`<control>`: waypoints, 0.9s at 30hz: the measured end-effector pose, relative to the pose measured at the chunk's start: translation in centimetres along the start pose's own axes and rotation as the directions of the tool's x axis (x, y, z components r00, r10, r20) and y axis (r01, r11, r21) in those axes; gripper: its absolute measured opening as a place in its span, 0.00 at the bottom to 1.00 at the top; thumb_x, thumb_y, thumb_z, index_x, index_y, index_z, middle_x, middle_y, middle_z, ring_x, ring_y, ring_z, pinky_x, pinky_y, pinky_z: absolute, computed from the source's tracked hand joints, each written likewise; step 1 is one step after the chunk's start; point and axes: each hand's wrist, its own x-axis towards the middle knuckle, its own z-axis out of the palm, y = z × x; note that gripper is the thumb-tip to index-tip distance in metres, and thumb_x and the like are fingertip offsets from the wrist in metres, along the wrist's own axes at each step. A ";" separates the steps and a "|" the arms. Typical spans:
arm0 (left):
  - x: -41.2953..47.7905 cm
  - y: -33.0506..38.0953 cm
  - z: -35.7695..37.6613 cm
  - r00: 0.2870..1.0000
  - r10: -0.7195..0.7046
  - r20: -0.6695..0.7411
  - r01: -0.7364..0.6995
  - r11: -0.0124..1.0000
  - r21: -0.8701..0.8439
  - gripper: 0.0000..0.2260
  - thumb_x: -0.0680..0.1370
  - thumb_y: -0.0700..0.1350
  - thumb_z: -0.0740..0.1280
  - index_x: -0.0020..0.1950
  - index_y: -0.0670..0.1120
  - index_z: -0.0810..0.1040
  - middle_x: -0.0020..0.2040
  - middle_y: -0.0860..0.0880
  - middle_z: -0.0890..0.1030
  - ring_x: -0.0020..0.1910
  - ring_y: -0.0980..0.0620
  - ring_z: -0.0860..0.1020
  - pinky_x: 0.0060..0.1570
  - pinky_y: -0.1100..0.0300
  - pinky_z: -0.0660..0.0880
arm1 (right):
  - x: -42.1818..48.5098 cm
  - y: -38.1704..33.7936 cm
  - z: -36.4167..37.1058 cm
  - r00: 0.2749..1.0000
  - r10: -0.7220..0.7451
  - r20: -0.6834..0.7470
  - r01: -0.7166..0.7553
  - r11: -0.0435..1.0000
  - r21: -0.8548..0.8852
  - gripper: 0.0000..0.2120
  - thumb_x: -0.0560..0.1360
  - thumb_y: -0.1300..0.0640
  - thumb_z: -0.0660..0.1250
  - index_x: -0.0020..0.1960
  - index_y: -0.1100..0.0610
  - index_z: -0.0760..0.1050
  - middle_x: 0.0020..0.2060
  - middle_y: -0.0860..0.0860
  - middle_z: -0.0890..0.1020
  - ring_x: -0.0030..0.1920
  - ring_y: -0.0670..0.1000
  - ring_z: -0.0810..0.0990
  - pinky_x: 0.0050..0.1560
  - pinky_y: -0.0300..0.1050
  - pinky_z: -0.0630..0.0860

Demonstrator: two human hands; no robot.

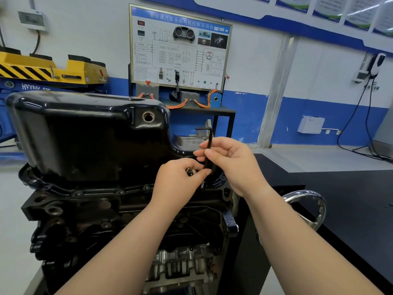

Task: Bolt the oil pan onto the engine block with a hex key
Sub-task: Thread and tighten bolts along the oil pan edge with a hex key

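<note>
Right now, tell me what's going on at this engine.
A person is working at the near right corner of the black oil pan, which sits on the engine block. The right hand holds an L-shaped hex key upright, short arm on top. The left hand pinches what looks like a small silver bolt beside the key's lower end, just above the pan's flange. The fingers hide the key's tip.

The glossy black oil pan (85, 135) is sitting on the dark engine block (85, 220), filling the frame's left and centre. The black L-shaped hex key (209, 143) is standing upright at centre right, pinched by the right hand (236, 165). The left hand (176, 182) is gripping a silvery bolt (190, 171).
</note>
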 end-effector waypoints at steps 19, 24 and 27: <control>-0.1 0.1 0.0 1.000 -0.008 -0.003 0.008 1.000 0.003 0.08 0.67 0.53 0.75 0.32 0.60 0.76 0.30 0.62 0.78 0.36 0.66 0.76 0.36 0.67 0.70 | 0.3 0.4 0.4 0.997 -0.027 -0.068 0.025 0.999 -0.023 0.14 0.70 0.67 0.71 0.36 0.50 0.75 0.31 0.43 0.80 0.35 0.42 0.78 0.42 0.37 0.77; -0.1 0.0 0.1 1.000 0.005 0.004 -0.005 1.000 -0.011 0.07 0.69 0.51 0.74 0.33 0.59 0.79 0.33 0.61 0.80 0.37 0.64 0.77 0.38 0.66 0.71 | 0.3 0.5 0.5 0.996 -0.043 -0.072 0.037 0.996 -0.081 0.09 0.70 0.65 0.73 0.39 0.55 0.74 0.29 0.43 0.79 0.33 0.41 0.78 0.39 0.34 0.76; -0.1 0.0 0.1 1.000 0.003 0.001 -0.003 1.000 -0.009 0.08 0.69 0.50 0.74 0.32 0.60 0.78 0.32 0.60 0.80 0.37 0.64 0.77 0.38 0.66 0.71 | 0.3 0.4 0.4 0.998 -0.046 -0.037 0.043 0.995 -0.095 0.08 0.71 0.65 0.71 0.40 0.53 0.76 0.30 0.42 0.80 0.35 0.40 0.79 0.41 0.34 0.76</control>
